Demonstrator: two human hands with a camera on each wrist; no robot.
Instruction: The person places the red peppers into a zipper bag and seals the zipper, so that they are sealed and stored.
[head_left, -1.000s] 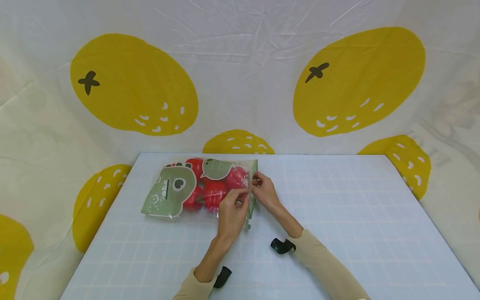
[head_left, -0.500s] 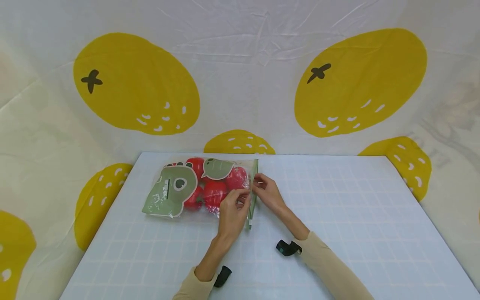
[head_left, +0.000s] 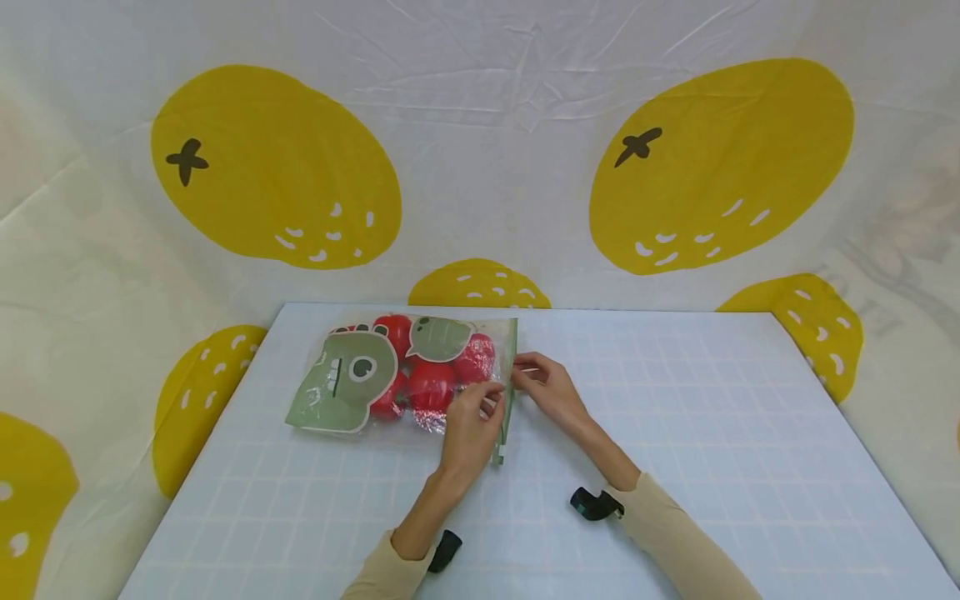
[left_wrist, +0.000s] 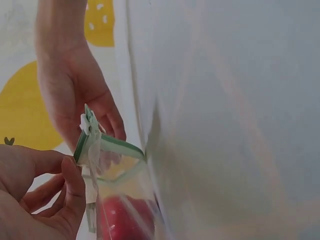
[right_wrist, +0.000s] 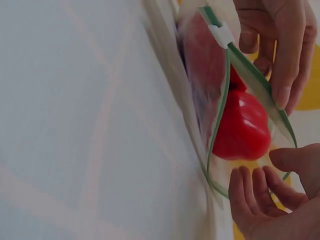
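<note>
A clear slider zip bag (head_left: 348, 379) with a green cartoon animal print lies on the table. Several glossy red vegetables (head_left: 431, 385), rounded and lobed like bell peppers, are inside it. Its green-edged mouth (right_wrist: 217, 120) faces right and gapes in a loop, with a white slider (right_wrist: 221, 36) at the near end. My left hand (head_left: 471, 429) pinches the mouth's upper edge between thumb and finger. My right hand (head_left: 553, 392) is at the mouth's right side, thumb and fingers apart, fingertips close to the green edge (left_wrist: 122, 147); whether they touch it is unclear.
The table (head_left: 712, 433) has a pale blue gridded cover. Behind it hangs a white cloth (head_left: 495, 183) with large yellow fruit prints. Black wrist cameras (head_left: 596, 504) sit at both beige sleeves (head_left: 682, 533).
My right hand has drawn slightly right and toward me, away from the bag's mouth. The left hand keeps its pinch, shifting only slightly. The bag has barely moved.
</note>
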